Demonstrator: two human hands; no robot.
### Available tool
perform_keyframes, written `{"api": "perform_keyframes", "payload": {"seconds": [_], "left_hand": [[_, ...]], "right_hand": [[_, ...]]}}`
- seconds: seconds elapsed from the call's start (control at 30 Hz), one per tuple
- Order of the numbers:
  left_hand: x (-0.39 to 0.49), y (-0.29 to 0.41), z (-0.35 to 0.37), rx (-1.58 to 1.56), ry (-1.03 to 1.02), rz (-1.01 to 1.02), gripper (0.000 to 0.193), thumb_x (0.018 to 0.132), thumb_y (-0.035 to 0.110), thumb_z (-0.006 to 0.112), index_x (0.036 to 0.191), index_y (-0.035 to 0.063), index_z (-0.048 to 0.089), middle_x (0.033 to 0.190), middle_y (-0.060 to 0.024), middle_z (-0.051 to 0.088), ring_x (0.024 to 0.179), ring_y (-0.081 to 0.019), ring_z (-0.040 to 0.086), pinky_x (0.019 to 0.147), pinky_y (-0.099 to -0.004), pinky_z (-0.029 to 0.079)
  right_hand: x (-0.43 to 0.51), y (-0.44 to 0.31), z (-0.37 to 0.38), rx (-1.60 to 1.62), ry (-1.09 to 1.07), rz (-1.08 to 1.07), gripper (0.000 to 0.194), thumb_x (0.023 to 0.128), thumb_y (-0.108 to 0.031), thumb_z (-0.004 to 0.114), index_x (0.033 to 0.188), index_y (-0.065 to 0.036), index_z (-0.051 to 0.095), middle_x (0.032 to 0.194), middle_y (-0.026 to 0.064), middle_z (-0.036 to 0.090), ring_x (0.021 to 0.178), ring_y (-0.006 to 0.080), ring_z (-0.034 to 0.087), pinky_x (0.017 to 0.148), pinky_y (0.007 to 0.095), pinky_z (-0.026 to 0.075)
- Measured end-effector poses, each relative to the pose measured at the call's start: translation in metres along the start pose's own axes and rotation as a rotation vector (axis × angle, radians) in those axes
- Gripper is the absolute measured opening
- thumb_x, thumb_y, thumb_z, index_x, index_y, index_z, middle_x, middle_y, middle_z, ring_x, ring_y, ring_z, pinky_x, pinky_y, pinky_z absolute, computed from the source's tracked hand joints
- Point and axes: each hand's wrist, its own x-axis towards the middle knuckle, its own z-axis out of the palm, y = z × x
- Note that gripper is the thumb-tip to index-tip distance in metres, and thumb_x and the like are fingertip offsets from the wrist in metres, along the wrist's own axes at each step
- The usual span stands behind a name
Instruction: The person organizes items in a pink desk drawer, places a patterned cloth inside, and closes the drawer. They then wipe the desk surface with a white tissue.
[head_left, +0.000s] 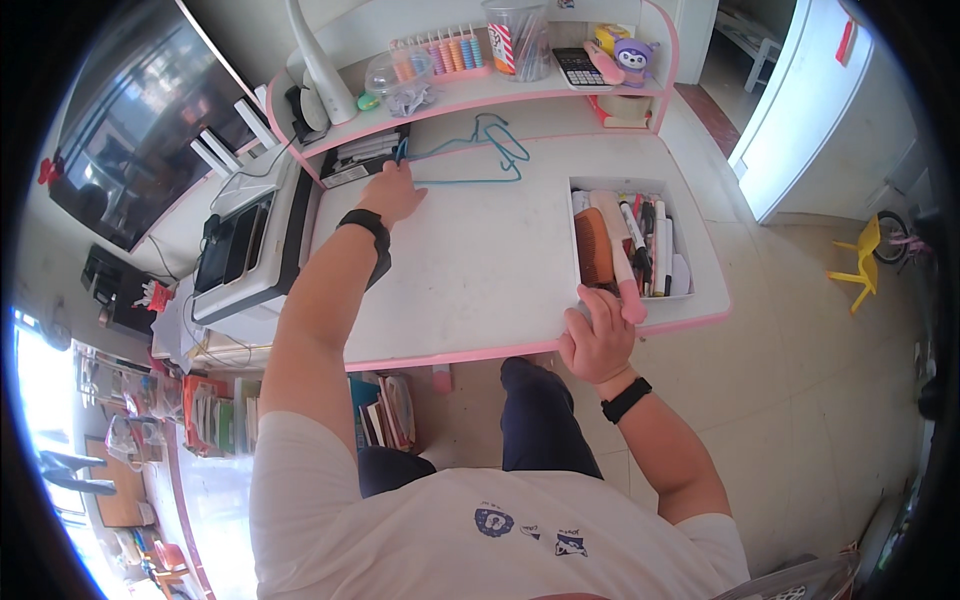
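Thin blue wire clothes hangers (469, 180) lie overlapping near the back of the white desk (465, 262). Stretched out to their left end is my left hand (391, 193), its fingertips touching the blue wire and its thumb held apart; whether the fingers close on it is hidden. A white open box (681, 295) stands at the desk's front right. My right hand (598, 334) grips its near left corner, fingers bent over the wall. Inside are a brown comb (594, 247), several pens and markers (660, 244), and a pink hairbrush (619, 251) whose handle overhangs the near wall, beside my fingers.
A printer (247, 240) adjoins the desk's left side. Behind my left hand sits a black tray of papers (364, 157). The raised shelf (480, 91) bears a lamp (322, 67), a pencil cup (517, 45), a bead abacus (450, 56) and a calculator (581, 69).
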Motion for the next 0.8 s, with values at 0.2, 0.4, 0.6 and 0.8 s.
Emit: {"api": "perform_keyframes", "payload": {"seconds": [0.2,0.4,0.6,0.8], "left_hand": [[-0.012,0.026,-0.024,0.026,-0.094,0.136,0.039,0.096,0.032,0.052,0.126,0.0083,0.057,0.128,-0.0132,0.055,0.109,-0.035,0.062,0.09,-0.0452,0.052],[-0.009,0.037,-0.007,0.014,-0.139,0.417,0.043,0.096,0.032,0.051,0.13,0.0066,0.055,0.144,-0.0075,0.048,0.12,-0.0306,0.056,0.095,-0.0416,0.05],[0.003,0.04,-0.007,-0.006,-0.19,0.275,0.05,0.096,0.04,0.05,0.132,0.006,0.053,0.145,-0.0103,0.046,0.127,-0.0308,0.05,0.098,-0.0425,0.048],[0.018,0.046,0.0,0.019,-0.189,0.203,0.049,0.096,0.044,0.051,0.125,0.0061,0.059,0.132,-0.0164,0.053,0.12,-0.0332,0.055,0.093,-0.0447,0.051]], "right_hand": [[0.0,-0.001,-0.001,0.039,0.005,0.024,0.022,0.07,-0.015,0.061,0.09,-0.008,0.063,0.122,0.0139,0.058,0.107,0.033,0.058,0.089,0.0425,0.045],[0.003,-0.001,-0.002,0.016,0.011,0.023,0.013,0.072,-0.017,0.063,0.083,-0.009,0.062,0.12,0.0109,0.059,0.107,0.027,0.058,0.088,0.0399,0.044],[0.005,-0.001,-0.002,-0.001,0.019,0.009,0.014,0.071,-0.018,0.063,0.082,-0.009,0.061,0.12,0.0109,0.059,0.107,0.0273,0.059,0.087,0.0402,0.046],[0.005,-0.001,-0.004,-0.005,0.012,0.012,0.013,0.071,-0.017,0.063,0.082,-0.009,0.061,0.12,0.0108,0.059,0.106,0.0262,0.059,0.087,0.0398,0.045]]}}
